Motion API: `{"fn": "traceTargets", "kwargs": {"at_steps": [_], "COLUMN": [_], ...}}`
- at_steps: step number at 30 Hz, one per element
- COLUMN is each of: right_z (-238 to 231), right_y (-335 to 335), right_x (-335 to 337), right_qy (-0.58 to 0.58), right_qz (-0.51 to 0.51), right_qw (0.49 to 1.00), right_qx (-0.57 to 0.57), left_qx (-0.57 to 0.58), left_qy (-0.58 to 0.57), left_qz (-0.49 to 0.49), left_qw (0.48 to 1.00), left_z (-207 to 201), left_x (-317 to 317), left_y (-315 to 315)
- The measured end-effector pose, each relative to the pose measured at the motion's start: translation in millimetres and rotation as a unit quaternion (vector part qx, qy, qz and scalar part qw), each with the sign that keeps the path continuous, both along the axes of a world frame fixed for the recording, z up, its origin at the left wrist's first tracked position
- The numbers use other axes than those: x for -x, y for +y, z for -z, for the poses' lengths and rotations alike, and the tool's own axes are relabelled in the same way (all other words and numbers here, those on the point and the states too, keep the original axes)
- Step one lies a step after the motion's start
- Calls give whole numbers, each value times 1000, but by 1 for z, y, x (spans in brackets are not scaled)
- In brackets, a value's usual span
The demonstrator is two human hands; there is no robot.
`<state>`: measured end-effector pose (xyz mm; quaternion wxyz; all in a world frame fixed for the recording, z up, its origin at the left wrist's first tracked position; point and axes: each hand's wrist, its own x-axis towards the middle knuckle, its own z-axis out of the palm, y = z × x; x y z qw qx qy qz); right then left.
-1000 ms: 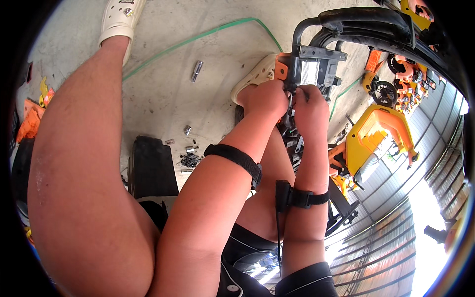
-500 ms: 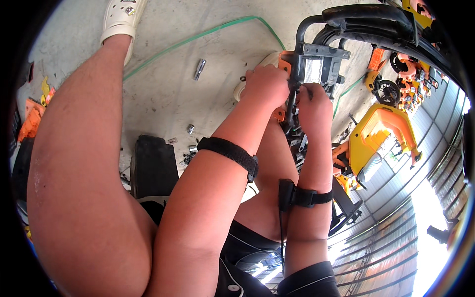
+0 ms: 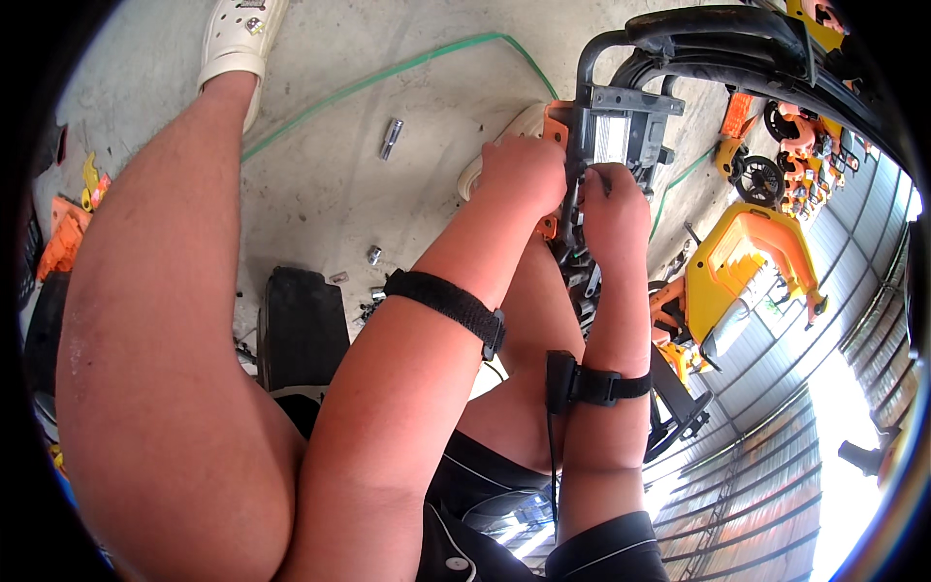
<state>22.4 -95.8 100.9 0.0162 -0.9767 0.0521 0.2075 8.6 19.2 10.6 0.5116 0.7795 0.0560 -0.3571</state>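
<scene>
Both hands are at the black metal frame (image 3: 574, 145) of what looks like a vehicle, with an orange bracket (image 3: 556, 124) on its left side. My left hand (image 3: 529, 173) is closed against the frame's left side, just below the bracket. Its fingertips and whatever they hold are hidden behind the back of the hand. My right hand (image 3: 618, 215) is closed too, its fingers curled against the frame beneath a black holder with a white label (image 3: 611, 141). What it pinches cannot be made out.
On the concrete floor lie a long silver socket (image 3: 391, 139), a short socket (image 3: 374, 254) and a green strip (image 3: 388, 71). A black box-like piece (image 3: 303, 328) stands near my left leg. Thick black tubes (image 3: 718, 34) arch overhead right. Yellow-orange body panels (image 3: 747, 257) stand to the right.
My left hand has turned slightly at the frame. A small dark ring that stuck out left of it no longer shows. My right hand has barely moved.
</scene>
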Motion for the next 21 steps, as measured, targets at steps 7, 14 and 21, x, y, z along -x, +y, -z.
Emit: {"fn": "traceTargets", "kwargs": {"at_steps": [7,14,21], "right_z": [-5,-1,-1], "right_y": [11,5,5], "right_x": [-1,-2,-1], "right_qy": [12,19,7], "right_qz": [9,15,21], "right_qw": [1000,1000,1000], "right_qx": [1,-2,-16], "left_qx": [75,92,77], "left_qy": [97,138,23], "left_qz": [-101,-148,-103], "left_qw": [987,975,991], "left_z": [8,26,17], "left_x": [15,21,9], "left_y": [-25,-20,0]}}
